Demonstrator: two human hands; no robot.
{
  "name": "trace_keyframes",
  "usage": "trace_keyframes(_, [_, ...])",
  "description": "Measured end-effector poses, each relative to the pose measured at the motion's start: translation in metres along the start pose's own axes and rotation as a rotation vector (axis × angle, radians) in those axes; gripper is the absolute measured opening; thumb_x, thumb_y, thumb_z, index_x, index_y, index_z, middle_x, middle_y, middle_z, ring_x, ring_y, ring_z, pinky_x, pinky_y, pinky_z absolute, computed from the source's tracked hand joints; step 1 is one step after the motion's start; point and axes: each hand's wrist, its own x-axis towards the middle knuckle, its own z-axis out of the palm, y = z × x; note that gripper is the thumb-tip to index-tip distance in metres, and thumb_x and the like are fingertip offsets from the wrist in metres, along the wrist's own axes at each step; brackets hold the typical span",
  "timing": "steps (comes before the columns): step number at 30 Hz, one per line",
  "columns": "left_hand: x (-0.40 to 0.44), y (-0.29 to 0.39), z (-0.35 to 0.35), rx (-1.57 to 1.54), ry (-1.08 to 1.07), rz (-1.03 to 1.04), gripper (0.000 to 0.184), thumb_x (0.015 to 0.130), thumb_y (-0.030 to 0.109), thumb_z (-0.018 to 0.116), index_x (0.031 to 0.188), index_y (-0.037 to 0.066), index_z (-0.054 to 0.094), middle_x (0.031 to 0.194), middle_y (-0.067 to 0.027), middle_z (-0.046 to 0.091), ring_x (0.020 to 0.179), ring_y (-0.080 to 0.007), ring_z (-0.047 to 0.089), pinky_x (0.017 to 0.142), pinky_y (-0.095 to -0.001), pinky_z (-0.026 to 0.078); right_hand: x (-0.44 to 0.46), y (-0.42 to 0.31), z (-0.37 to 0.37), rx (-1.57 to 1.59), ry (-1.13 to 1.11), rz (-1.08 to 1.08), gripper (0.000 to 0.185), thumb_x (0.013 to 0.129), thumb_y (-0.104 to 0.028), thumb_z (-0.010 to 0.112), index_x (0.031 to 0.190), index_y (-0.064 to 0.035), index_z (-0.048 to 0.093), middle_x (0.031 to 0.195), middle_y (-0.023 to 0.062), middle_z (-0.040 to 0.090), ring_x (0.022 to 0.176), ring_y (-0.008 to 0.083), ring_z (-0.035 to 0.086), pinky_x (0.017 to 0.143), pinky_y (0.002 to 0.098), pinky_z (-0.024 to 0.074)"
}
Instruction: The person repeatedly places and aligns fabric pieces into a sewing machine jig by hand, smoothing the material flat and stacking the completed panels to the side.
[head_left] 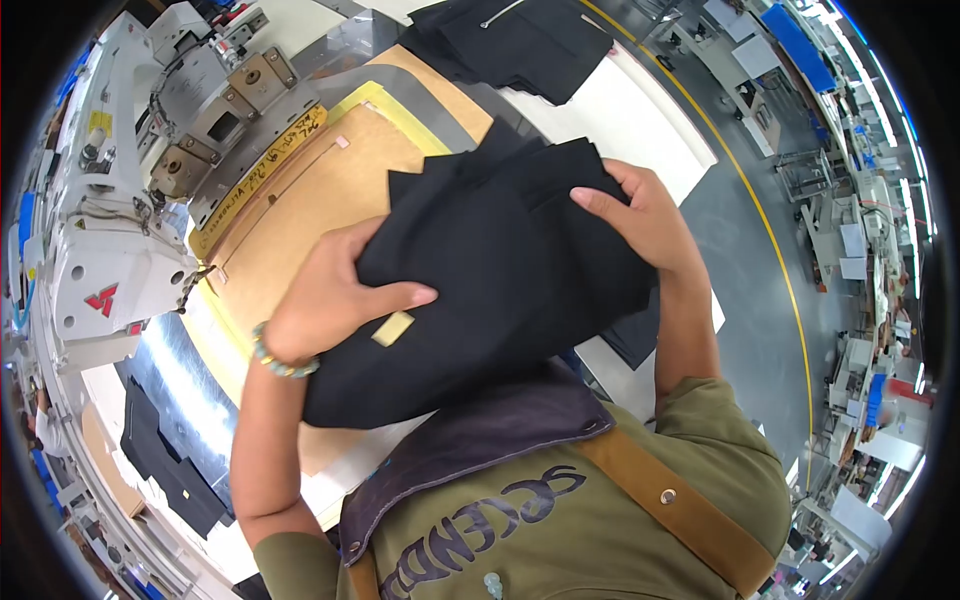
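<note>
Between my hands is a stack of black fabric pieces (480, 260), held up in front of my chest with its far edges fanned unevenly. My left hand (345, 295) grips the left side, thumb on top and fingers hidden beneath. Beside that thumb a small yellowish tag (393, 328) lies on the top piece. At the upper right, my right hand (645, 215) clasps the stack's edge, thumb over the top and other fingers mostly behind. Beyond the stack lies a tan template board (300, 190) with a yellow border and handwritten marks.
A white industrial sewing machine (120, 250) stands at the left. More black fabric (510, 45) rests on the white table (640, 130) at the back. Another dark piece (165, 460) lies at lower left. Grey floor with a yellow line (765, 215) runs along the right.
</note>
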Motion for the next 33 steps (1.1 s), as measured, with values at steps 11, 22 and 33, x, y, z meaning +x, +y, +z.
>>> trace_keyframes(11, [-0.1,-0.068,-0.054,0.333,0.173,-0.125,0.043,0.082,0.027,0.085,0.108,-0.005,0.072,0.096,-0.0117,0.072,0.092,-0.0216,0.067,0.086,-0.0343,0.052,0.039,-0.003,0.091,-0.405,-0.413,-0.344,0.032,0.095,-0.022,0.07,0.119,-0.0011,0.067,0.111,0.0116,0.069,0.094,0.0277,0.065,0.085,0.0342,0.053])
trace_keyframes(22, [-0.112,-0.043,-0.017,0.598,0.342,0.205,0.04,0.068,0.005,0.087,0.104,-0.005,0.072,0.107,-0.0181,0.071,0.1,-0.0341,0.066,0.09,-0.0387,0.053,0.081,-0.06,0.158,-0.544,-0.565,-0.806,0.025,0.095,-0.025,0.068,0.112,-0.0068,0.072,0.098,0.012,0.07,0.097,0.0305,0.065,0.088,0.0409,0.05])
trace_keyframes(33, [-0.106,-0.08,-0.05,0.288,0.313,-0.096,0.046,0.089,0.012,0.077,0.13,-0.004,0.064,0.114,-0.0162,0.074,0.102,-0.0174,0.069,0.095,-0.0307,0.052,0.062,-0.158,0.123,0.248,-0.327,-0.91,0.019,0.101,-0.015,0.066,0.106,0.0026,0.071,0.088,0.0024,0.071,0.075,0.0099,0.064,0.064,0.0232,0.0493])
